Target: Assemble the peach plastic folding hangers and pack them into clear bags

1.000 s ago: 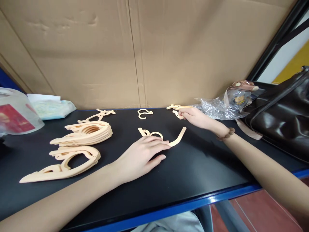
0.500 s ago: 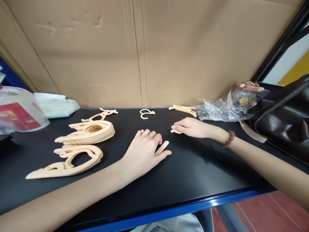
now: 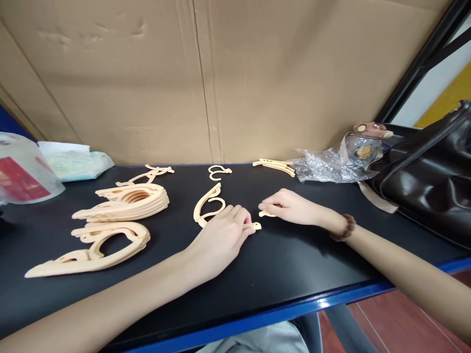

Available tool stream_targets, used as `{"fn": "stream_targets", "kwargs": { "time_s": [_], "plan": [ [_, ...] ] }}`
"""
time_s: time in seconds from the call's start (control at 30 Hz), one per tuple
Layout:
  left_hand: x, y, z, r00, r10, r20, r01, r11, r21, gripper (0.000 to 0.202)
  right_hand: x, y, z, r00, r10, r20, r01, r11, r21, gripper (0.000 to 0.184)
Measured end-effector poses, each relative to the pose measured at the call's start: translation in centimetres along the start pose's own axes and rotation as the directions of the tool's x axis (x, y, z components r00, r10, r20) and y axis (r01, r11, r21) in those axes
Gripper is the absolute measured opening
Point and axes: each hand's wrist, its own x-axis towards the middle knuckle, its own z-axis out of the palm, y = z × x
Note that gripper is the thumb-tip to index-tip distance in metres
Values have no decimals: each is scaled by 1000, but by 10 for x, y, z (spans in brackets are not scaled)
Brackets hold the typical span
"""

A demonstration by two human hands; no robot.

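Blk table [image 3: 294,264] — curved pc [image 3: 197,208] in L hand [image 3: 222,236], bit [image 3: 265,214] in R hand [image 3: 289,207].

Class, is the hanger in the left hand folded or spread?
At least partly spread: one arm of the hanger curves towards the cardboard, the other end points right. The left hand hides the middle.

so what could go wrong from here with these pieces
The left hand covers part of the hanger, which might twist there unseen. Only part of the small piece shows beyond the right hand; a loose grip could drop it. The left forearm passes near the front stack and could nudge it.
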Motion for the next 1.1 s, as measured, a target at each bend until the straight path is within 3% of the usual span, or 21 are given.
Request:
{"fn": "stream_targets", "kwargs": {
  "time_s": [0.13,0.27,0.53,0.83,1.1],
  "plan": [
    [2,-4,2,999,-40,3,40,988,-150,15,-1,-6,1,999,-38,33,37,999,22,42],
    [3,-7,0,994,-85,74,102,957,-272,15,-2,-4,1,1000,-8,30,6,998,63,44],
    [5,-12,-2,996,-52,72,65,978,-198,20,0,-3,8,993,104,-51,-89,967,239,44],
    [4,-10,-3,998,-40,43,50,959,-279,20,-1,-11,15,988,139,-71,-130,984,118,49],
    [2,-9,-4,999,-2,53,19,945,-325,19,-5,-15,18,994,73,-85,-76,997,-24,48]
  ]
}}
